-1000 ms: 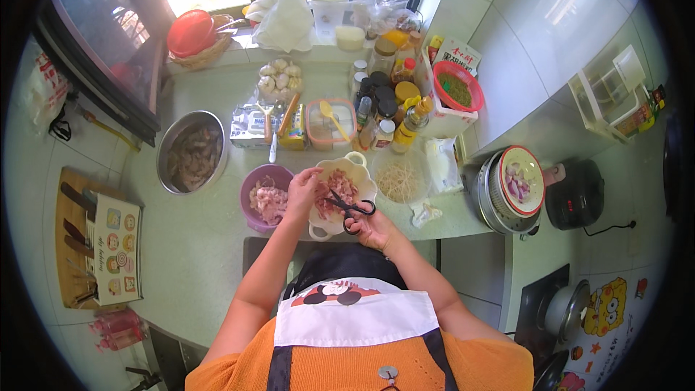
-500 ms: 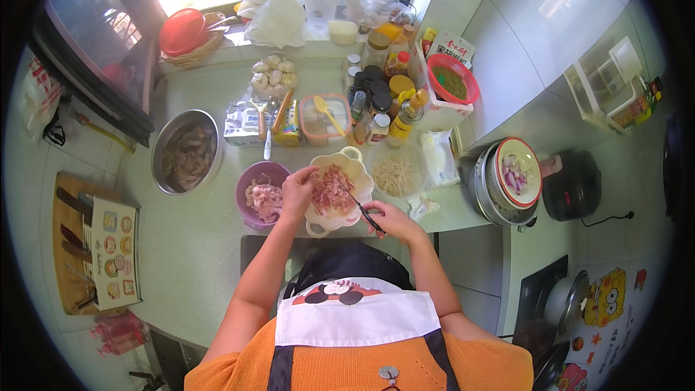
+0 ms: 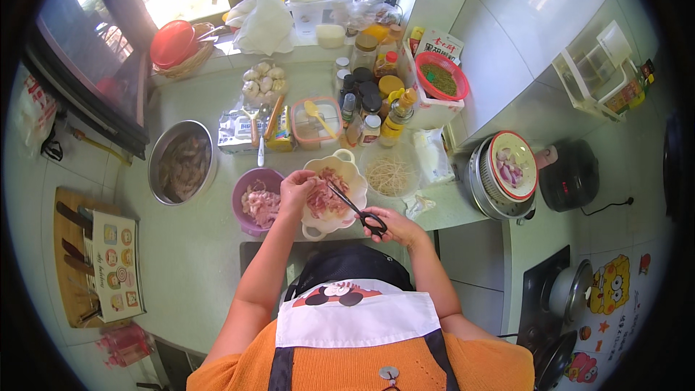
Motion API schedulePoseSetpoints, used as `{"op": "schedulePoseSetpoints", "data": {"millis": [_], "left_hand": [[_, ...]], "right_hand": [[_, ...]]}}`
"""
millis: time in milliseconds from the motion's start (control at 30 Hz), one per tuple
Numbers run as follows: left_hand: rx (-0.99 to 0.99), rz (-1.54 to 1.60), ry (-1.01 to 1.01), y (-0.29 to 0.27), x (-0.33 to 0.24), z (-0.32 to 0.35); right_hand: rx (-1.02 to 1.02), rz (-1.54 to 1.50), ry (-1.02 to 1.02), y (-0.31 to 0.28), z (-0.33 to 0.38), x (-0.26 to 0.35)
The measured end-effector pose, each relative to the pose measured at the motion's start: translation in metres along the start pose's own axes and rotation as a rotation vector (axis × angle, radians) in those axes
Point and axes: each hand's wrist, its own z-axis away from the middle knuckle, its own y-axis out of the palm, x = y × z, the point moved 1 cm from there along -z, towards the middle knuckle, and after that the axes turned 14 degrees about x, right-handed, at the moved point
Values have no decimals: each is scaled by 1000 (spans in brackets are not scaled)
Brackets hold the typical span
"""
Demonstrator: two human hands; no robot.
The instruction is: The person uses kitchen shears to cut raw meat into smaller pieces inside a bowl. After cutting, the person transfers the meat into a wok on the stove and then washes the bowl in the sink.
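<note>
A cream scalloped bowl (image 3: 358, 187) with loop handles stands before me, with cut pink meat (image 3: 327, 204) inside. Over its left side, my left hand (image 3: 295, 191) pinches a piece of meat (image 3: 312, 187). My right hand (image 3: 397, 227) is closed on the black handles of a pair of scissors (image 3: 349, 201). Its blades reach over the bowl, their tips near the meat in my left fingers. Beside the bowl on the left, a purple bowl (image 3: 238, 199) contains larger pale-pink meat pieces (image 3: 261, 205), partly behind my left wrist.
A metal basin (image 3: 153, 181) with greyish pieces in water sits at left. Right of the bowl is a clear bowl of bean sprouts (image 3: 389, 174). Bottles (image 3: 371, 130), garlic (image 3: 263, 82) and a lidded box (image 3: 316, 117) stand behind. Stacked pots (image 3: 483, 192) occupy the right.
The scissors have risen, their blades now showing more clearly above the meat and pointing up-left. My right hand has turned slightly. The whole view has shifted a little.
</note>
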Motion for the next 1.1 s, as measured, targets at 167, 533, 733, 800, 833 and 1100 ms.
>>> {"op": "schedulePoseSetpoints", "data": {"millis": [167, 533, 733, 800, 833, 1100], "left_hand": [[-71, 138, -18, 23, -12, -4], [-94, 256, -70, 43, -2, -8], [-73, 435, -182, 36, 17, -10], [-82, 440, -231, 40, 17, -6], [-87, 443, -255, 43, 16, -4], [-117, 487, -229, 42, 15, -3]], "right_hand": [[90, -205, -65, 0, 1, -6], [119, -299, -138, -1, -3, -7], [103, -330, -181, 0, -2, -8], [89, -311, -186, -1, -3, -8], [80, -298, -187, -1, -3, -8], [55, -262, -181, -2, -6, -9]]}}
